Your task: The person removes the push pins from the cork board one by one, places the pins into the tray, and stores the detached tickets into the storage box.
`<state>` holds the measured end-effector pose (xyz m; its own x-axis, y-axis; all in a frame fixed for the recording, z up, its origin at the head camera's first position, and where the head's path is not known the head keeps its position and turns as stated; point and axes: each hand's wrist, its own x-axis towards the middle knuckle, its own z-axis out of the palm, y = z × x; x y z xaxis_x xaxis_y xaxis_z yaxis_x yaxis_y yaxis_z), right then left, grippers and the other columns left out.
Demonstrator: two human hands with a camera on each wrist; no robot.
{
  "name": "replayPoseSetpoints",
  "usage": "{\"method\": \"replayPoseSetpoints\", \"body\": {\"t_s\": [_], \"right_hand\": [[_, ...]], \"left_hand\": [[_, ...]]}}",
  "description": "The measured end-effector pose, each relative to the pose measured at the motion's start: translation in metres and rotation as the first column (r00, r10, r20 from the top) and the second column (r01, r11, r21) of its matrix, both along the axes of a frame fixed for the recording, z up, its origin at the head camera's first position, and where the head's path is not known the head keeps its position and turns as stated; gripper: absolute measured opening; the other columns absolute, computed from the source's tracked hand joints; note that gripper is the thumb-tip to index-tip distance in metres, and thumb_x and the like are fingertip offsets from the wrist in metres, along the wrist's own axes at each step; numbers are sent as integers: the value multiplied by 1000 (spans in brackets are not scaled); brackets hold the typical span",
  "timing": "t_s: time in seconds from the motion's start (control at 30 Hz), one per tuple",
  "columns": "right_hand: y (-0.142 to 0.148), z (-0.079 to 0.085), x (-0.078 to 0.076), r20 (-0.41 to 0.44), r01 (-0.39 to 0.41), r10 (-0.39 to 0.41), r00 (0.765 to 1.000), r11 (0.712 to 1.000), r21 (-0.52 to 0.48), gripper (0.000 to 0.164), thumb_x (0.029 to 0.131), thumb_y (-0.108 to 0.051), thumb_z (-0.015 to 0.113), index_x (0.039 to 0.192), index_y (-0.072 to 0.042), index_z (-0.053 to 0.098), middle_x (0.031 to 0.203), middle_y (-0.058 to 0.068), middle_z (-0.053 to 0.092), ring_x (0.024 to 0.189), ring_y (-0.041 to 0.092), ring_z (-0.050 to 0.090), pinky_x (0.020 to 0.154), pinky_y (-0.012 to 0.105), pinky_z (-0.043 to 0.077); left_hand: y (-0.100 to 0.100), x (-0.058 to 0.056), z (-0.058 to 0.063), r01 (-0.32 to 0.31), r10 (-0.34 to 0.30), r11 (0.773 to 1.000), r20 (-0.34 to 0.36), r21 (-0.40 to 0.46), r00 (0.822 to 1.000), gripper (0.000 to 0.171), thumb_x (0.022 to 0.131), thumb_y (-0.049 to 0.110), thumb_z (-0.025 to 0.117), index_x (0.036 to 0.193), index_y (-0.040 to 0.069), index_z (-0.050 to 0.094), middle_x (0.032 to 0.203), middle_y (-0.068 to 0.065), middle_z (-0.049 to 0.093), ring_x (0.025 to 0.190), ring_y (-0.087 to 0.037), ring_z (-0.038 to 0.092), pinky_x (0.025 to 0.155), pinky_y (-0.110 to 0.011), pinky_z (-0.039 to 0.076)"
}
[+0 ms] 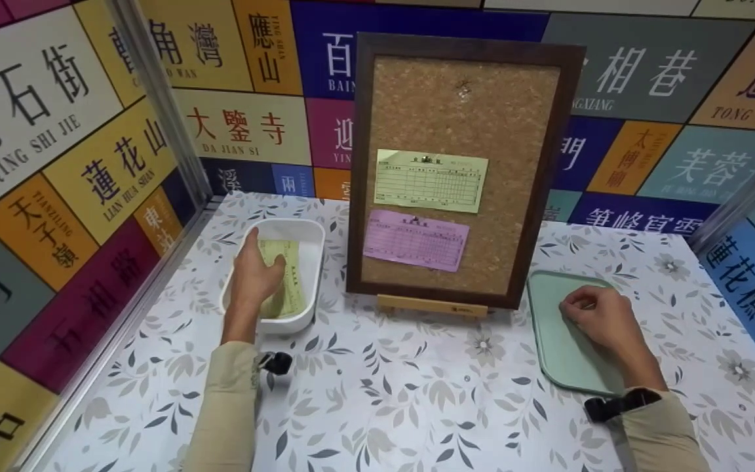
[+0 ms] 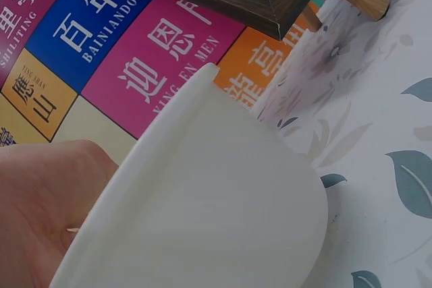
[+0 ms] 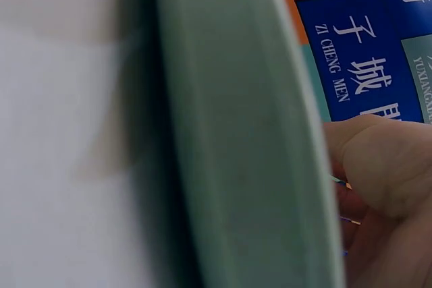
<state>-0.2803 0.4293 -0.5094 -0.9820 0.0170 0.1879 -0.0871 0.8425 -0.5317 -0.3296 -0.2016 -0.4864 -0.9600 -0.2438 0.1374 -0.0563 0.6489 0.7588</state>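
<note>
My left hand (image 1: pixel 256 275) reaches into a white plastic bin (image 1: pixel 315 262), its thumb over a yellow printed slip (image 1: pixel 293 282) inside. The thumb and index finger are spread apart; the other fingertips are hidden. In the left wrist view the bin wall (image 2: pixel 223 200) covers most of the hand. At the right, my right hand (image 1: pixel 607 321) is over a pale green tray (image 1: pixel 574 360), fingers bent and fingertips close together near the tray's surface. Whether anything small lies between them is not visible. The tray's side (image 3: pixel 250 133) blocks the fingertips in the right wrist view.
Between the hands a framed cork board (image 1: pixel 522 164) leans on a wooden stand (image 1: pixel 430 306). A yellow-green slip (image 1: pixel 430 183) and a purple slip (image 1: pixel 417 242) are pinned on it. Near its top is a small metallic cluster (image 1: pixel 464 90). Printed sign panels wall the leaf-patterned table (image 1: pixel 377 393).
</note>
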Motion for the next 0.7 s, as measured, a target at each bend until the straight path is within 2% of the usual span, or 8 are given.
{"method": "replayPoseSetpoints", "body": {"t_s": [0.2, 0.47, 0.7], "right_hand": [[0, 0, 1, 11, -4, 4, 1000, 1000, 7, 8, 95, -20, 82, 96, -12, 82, 89, 6, 80, 80, 14, 67, 69, 23, 47], [-2, 2, 2, 19, 15, -15, 1000, 1000, 11, 13, 95, -23, 82, 97, -10, 82, 90, 7, 80, 82, 17, 67, 69, 23, 47], [-3, 7, 3, 41, 50, -49, 998, 998, -33, 17, 99, -24, 78, 104, -8, 79, 96, 12, 78, 75, 14, 67, 61, 25, 51]], "left_hand": [[0, -1, -2, -25, 25, 1000, -37, 8, 999, 77, 101, 19, 64, 167, 0, 30, 162, -31, 47, 154, -46, 43, 131, -55, 33], [1, -2, -3, -14, 15, 1000, -60, 11, 998, 70, 101, 17, 64, 164, 0, 38, 161, -30, 50, 153, -46, 45, 130, -54, 33], [3, -2, 0, -20, 21, 1000, -106, 10, 994, 64, 101, 15, 64, 161, 2, 45, 159, -28, 52, 151, -45, 46, 129, -54, 34]]}}
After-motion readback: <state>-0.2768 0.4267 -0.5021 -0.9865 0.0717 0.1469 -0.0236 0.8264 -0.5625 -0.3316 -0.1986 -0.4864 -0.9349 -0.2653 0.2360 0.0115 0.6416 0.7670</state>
